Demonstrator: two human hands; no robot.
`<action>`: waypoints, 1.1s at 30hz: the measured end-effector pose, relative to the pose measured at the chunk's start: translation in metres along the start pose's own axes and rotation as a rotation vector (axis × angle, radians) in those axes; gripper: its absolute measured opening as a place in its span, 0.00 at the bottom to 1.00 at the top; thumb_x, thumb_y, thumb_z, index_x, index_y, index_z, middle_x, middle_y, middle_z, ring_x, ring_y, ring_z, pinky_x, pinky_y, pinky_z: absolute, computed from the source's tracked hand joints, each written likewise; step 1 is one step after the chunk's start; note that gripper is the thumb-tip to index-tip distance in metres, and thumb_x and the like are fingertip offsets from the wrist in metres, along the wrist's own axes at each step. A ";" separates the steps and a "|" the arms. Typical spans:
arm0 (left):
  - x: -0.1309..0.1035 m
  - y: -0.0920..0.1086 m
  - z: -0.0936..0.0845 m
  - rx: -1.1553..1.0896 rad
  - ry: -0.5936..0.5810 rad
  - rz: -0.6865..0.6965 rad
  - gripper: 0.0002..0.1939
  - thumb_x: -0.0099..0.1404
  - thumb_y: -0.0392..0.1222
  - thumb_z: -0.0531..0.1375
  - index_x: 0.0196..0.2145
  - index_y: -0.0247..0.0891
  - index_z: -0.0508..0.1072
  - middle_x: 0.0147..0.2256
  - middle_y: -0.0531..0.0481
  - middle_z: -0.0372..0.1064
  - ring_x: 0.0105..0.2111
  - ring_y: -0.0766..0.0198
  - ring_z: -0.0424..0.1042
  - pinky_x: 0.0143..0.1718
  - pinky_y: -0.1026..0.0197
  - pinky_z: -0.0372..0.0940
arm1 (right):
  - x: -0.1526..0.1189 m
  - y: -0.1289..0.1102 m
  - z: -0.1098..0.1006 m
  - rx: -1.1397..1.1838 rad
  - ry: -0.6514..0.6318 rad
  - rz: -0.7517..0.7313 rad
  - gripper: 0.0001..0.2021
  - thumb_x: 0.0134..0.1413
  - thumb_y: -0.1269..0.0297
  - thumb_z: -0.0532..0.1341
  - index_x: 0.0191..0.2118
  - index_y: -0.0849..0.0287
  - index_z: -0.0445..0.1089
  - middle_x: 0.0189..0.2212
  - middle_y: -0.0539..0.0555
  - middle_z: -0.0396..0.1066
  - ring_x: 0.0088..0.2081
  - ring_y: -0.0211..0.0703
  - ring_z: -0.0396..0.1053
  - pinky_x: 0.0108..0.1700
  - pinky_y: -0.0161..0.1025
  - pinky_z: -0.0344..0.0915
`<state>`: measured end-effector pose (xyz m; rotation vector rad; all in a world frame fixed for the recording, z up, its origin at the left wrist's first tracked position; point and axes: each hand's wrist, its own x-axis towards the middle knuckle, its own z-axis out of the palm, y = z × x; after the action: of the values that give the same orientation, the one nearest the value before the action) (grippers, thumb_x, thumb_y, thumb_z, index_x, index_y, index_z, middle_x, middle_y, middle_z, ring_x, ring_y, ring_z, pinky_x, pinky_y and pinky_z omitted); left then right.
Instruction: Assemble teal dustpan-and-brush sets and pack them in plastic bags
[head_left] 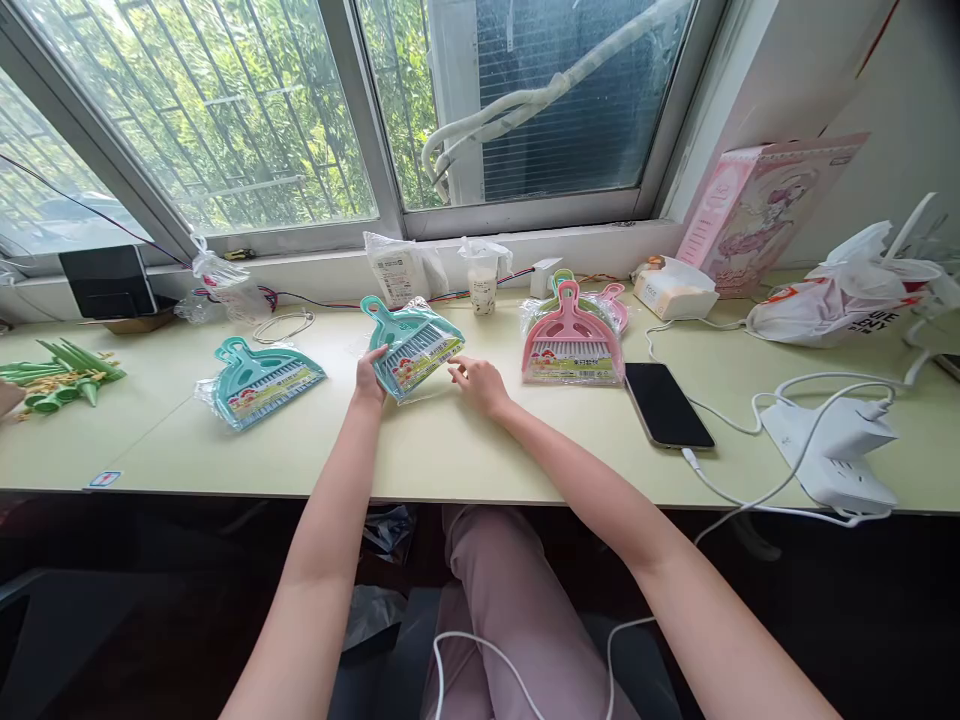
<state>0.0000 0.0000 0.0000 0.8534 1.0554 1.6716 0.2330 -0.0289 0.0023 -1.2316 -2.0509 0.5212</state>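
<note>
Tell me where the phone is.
In the head view, the phone lies right of centre on the table, between the pink dustpan and the power strip.

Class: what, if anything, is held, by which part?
The left grip holds a wrapped teal dustpan set by its left edge; whether the right grip touches is unclear.

Dusty mauve trousers (517, 590), plain, loose and softly creased, are worn by a seated person. The left arm (330, 540) and right arm (637, 520) are bare as far as they show, rounded and narrowing toward the wrists. The left hand (370, 378) and right hand (484, 387) are bare too, the fingers (460, 372) slim.
</note>
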 end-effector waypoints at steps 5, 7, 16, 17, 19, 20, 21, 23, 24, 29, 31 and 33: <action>-0.007 0.002 0.010 -0.003 -0.036 0.000 0.22 0.53 0.46 0.66 0.46 0.39 0.73 0.39 0.42 0.75 0.46 0.43 0.75 0.48 0.41 0.71 | 0.004 0.002 0.013 0.674 0.055 0.260 0.12 0.58 0.65 0.63 0.48 0.59 0.70 0.30 0.51 0.78 0.21 0.36 0.72 0.29 0.36 0.73; -0.011 0.004 0.015 -0.017 -0.070 -0.008 0.21 0.54 0.46 0.65 0.45 0.38 0.73 0.40 0.42 0.75 0.46 0.42 0.74 0.48 0.40 0.70 | 0.005 0.000 0.016 0.797 0.099 0.322 0.13 0.55 0.67 0.65 0.46 0.59 0.68 0.33 0.52 0.77 0.24 0.36 0.74 0.27 0.35 0.74; -0.021 0.008 0.027 -0.004 -0.214 -0.048 0.16 0.60 0.48 0.63 0.43 0.37 0.76 0.39 0.42 0.76 0.48 0.43 0.74 0.49 0.43 0.70 | 0.007 0.003 0.010 0.775 0.325 0.337 0.15 0.52 0.65 0.67 0.43 0.55 0.62 0.41 0.56 0.78 0.46 0.45 0.77 0.53 0.47 0.71; -0.021 0.008 0.027 0.007 -0.233 -0.046 0.17 0.62 0.51 0.63 0.44 0.37 0.76 0.40 0.42 0.76 0.47 0.44 0.74 0.48 0.43 0.70 | 0.008 0.004 0.010 0.821 0.321 0.341 0.16 0.51 0.65 0.67 0.43 0.55 0.61 0.41 0.56 0.78 0.46 0.45 0.77 0.54 0.47 0.71; -0.021 0.008 0.026 0.033 -0.248 -0.041 0.21 0.64 0.56 0.61 0.45 0.38 0.76 0.39 0.43 0.76 0.46 0.45 0.74 0.47 0.45 0.71 | 0.009 0.006 0.010 0.911 0.322 0.359 0.18 0.49 0.66 0.69 0.41 0.55 0.59 0.41 0.56 0.78 0.46 0.44 0.77 0.54 0.46 0.71; -0.020 0.007 0.026 0.048 -0.248 -0.038 0.22 0.64 0.59 0.61 0.45 0.38 0.76 0.38 0.43 0.76 0.46 0.46 0.75 0.46 0.45 0.71 | 0.010 0.006 0.010 0.953 0.328 0.360 0.19 0.48 0.66 0.69 0.41 0.54 0.58 0.41 0.56 0.78 0.46 0.44 0.77 0.53 0.46 0.72; -0.020 0.007 0.025 0.059 -0.246 -0.034 0.23 0.65 0.61 0.60 0.45 0.39 0.76 0.38 0.44 0.76 0.46 0.46 0.75 0.45 0.46 0.71 | 0.010 0.005 0.010 0.992 0.334 0.358 0.20 0.47 0.67 0.69 0.40 0.54 0.57 0.41 0.55 0.77 0.45 0.43 0.77 0.52 0.46 0.73; -0.017 0.005 0.024 0.062 -0.241 -0.023 0.25 0.65 0.64 0.58 0.43 0.40 0.77 0.37 0.43 0.76 0.46 0.46 0.75 0.46 0.46 0.71 | 0.010 0.002 0.010 1.065 0.337 0.356 0.22 0.45 0.68 0.70 0.40 0.54 0.56 0.40 0.53 0.76 0.43 0.42 0.77 0.49 0.45 0.76; -0.015 0.004 0.024 0.052 -0.232 -0.016 0.26 0.65 0.65 0.58 0.43 0.39 0.77 0.38 0.43 0.76 0.47 0.46 0.74 0.46 0.47 0.71 | 0.009 -0.001 0.010 1.097 0.337 0.358 0.22 0.45 0.70 0.70 0.40 0.53 0.56 0.39 0.52 0.76 0.42 0.42 0.77 0.47 0.45 0.77; -0.001 0.003 0.010 -0.030 -0.095 0.079 0.25 0.66 0.64 0.57 0.44 0.40 0.76 0.45 0.42 0.76 0.51 0.49 0.72 0.49 0.49 0.70 | 0.004 -0.013 0.007 1.166 0.278 0.377 0.21 0.42 0.77 0.69 0.40 0.55 0.62 0.31 0.47 0.76 0.36 0.40 0.77 0.46 0.48 0.78; 0.006 0.006 -0.005 -0.050 0.024 0.118 0.25 0.67 0.65 0.54 0.47 0.42 0.74 0.49 0.41 0.74 0.53 0.51 0.71 0.49 0.50 0.70 | 0.001 -0.016 0.006 1.186 0.220 0.376 0.19 0.42 0.78 0.69 0.40 0.57 0.65 0.30 0.47 0.76 0.35 0.40 0.77 0.47 0.49 0.78; 0.009 0.011 -0.021 -0.090 0.188 0.170 0.27 0.70 0.64 0.49 0.53 0.44 0.70 0.55 0.40 0.70 0.56 0.55 0.70 0.49 0.54 0.70 | 0.000 -0.016 0.003 1.216 0.184 0.384 0.17 0.42 0.80 0.69 0.38 0.58 0.68 0.29 0.48 0.77 0.34 0.40 0.77 0.48 0.50 0.78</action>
<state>-0.0252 0.0013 0.0026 0.7550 1.0481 1.9583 0.2212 -0.0363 0.0103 -0.8075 -0.9445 1.4705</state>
